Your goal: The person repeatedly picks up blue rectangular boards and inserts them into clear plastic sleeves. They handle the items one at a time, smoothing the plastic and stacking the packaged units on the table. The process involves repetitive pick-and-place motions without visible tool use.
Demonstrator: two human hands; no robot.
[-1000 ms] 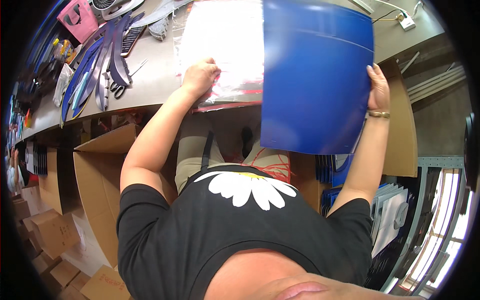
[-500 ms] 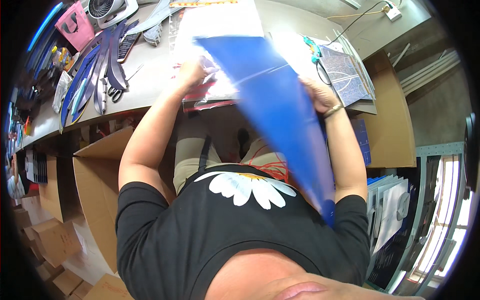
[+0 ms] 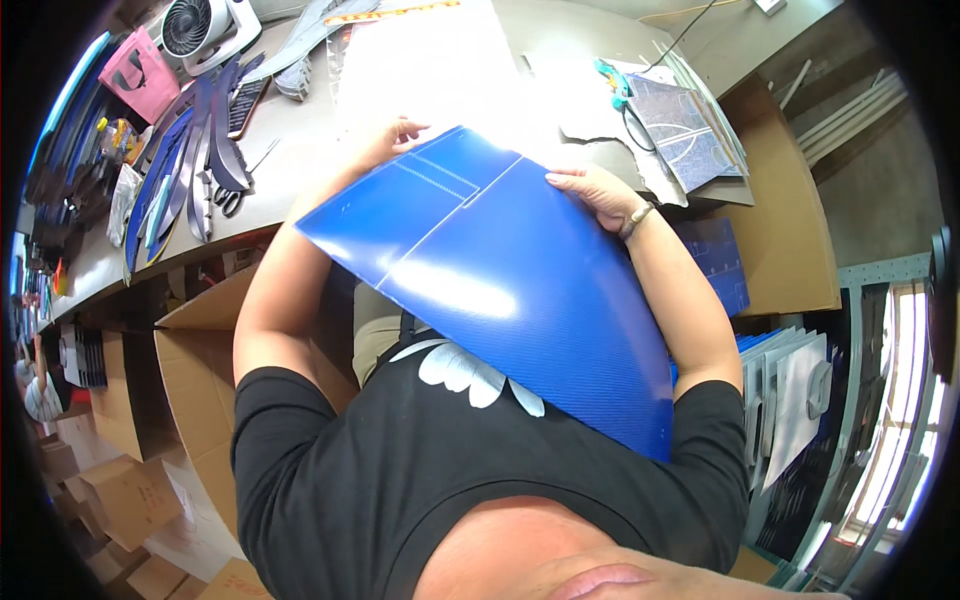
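A large blue corrugated plastic sheet point(image 3: 500, 290) with creased lines and a stitched-looking rectangle outline lies tilted across my lap and chest. Its far edge reaches the table's near edge. My right hand point(image 3: 600, 197) is closed on the sheet's right-hand edge, thumb on top. Just beyond the far left edge is my left hand point(image 3: 393, 140), its visible fingers apart and partly hidden by the sheet; it does not appear to grip it. On the table past both hands lies a bright white sheet or bag point(image 3: 430, 60), washed out by glare.
Dark blue strips point(image 3: 205, 130), black scissors point(image 3: 230, 200), a pink bag point(image 3: 140, 72) and a fan point(image 3: 195, 25) are at the left of the table. Right of me are a teal-handled tool point(image 3: 612, 82), patterned sheets point(image 3: 680, 130) and a cardboard box point(image 3: 785, 220). Another open carton point(image 3: 200, 370) stands left of my legs.
The blue sheet has swung from a steep, blurred position at the right to lie flatter across my lap, its far end moving left. My right hand has shifted slightly left with it.
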